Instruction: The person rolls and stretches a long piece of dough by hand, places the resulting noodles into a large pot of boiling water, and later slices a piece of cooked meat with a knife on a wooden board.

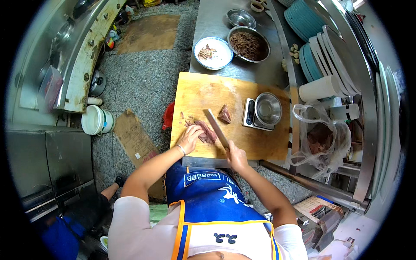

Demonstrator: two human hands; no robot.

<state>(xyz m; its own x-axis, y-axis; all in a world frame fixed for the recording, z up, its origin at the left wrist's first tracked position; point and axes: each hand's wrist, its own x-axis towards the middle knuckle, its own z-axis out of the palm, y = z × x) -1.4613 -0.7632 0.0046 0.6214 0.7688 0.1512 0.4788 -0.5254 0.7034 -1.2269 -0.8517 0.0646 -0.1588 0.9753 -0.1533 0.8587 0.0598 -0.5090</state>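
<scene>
A wooden cutting board (260,143) lies before me on a steel counter. My left hand (189,139) presses with bent fingers on a piece of reddish meat (208,132) near the board's left side. In my right hand (236,156) I grip the handle of a knife (217,127), seen along its edge, its blade pointing away and leaning left. The blade is just right of the pressed meat; whether they touch I cannot tell. A smaller chunk of meat (225,114) sits beyond the blade. Small scraps lie near my left fingertips.
A kitchen scale (249,112) bearing a steel bowl (268,108) stands on the board's right. Behind are a bowl with meat slices (213,53) and a basin of brown minced food (248,45). Stacked plates (308,19) and a plastic bag (320,136) line the right. Another person (87,208) is lower left.
</scene>
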